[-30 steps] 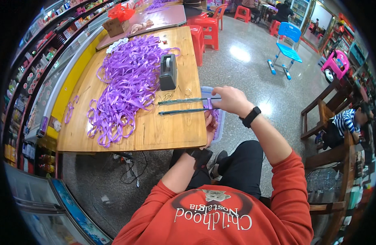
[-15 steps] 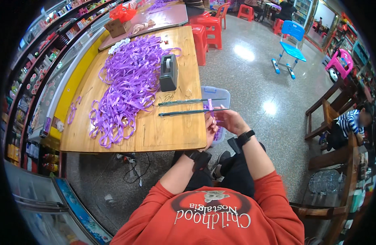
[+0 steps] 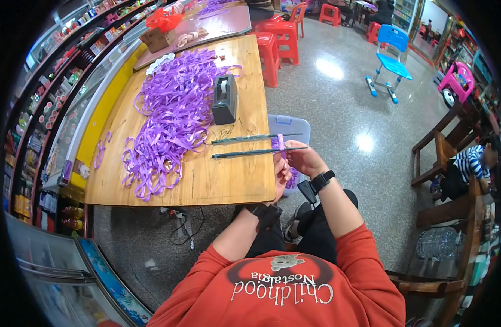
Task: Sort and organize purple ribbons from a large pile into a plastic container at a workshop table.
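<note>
Two thin dark green rods [image 3: 242, 154] lie side by side on the wooden table [image 3: 207, 188] and stick out past its right edge. Across their projecting part runs a strip of purple ribbon [image 3: 281, 141]. My right hand [image 3: 306, 160] pinches at the ribbon by the nearer rod, thumb and fingertips together. Below that rod, beside the table edge, my left hand [image 3: 282, 170] has its fingers curled at the ribbon's lower end; its grip is partly hidden. Beneath both hands sits a clear plastic tub [image 3: 301, 133] with purple ribbon pieces inside.
A big heap of purple ribbon loops [image 3: 171, 117] covers the table's middle, with a black tape dispenser [image 3: 225, 101] beside it. Red stools [image 3: 268, 57] stand beyond the table. A blue chair [image 3: 393, 54] is farther right. A child in stripes [image 3: 468, 163] is at the right.
The ribbon now lies straighter across both rods. My right hand has shifted slightly left and down, its fingers closing in at the ribbon. My left hand stays nearly in place.
</note>
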